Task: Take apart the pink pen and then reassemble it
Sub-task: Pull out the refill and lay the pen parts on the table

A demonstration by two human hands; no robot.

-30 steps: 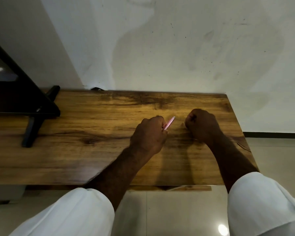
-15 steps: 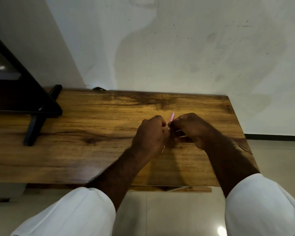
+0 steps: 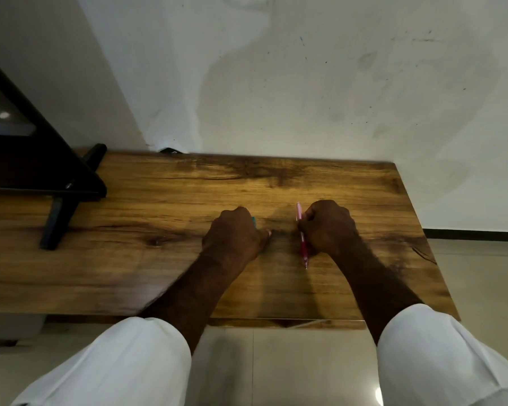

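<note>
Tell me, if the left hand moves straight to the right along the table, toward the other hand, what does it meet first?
Probably the pink pen, held nearly upright by the right hand. Bare wooden table lies between it and the left hand; depth is uncertain.

Single head camera, wide-angle, looks forward and down over wooden table [image 3: 159,259], wall [image 3: 305,83] behind.

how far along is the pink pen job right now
Hard to tell. The pink pen looks whole, tip towards the person, gripped in the right hand over the wooden table. The left hand is a closed fist apart from it, with a bit of teal showing; what it is, I cannot tell. No loose parts lie visible, so whether disassembly has started is unclear.
</note>
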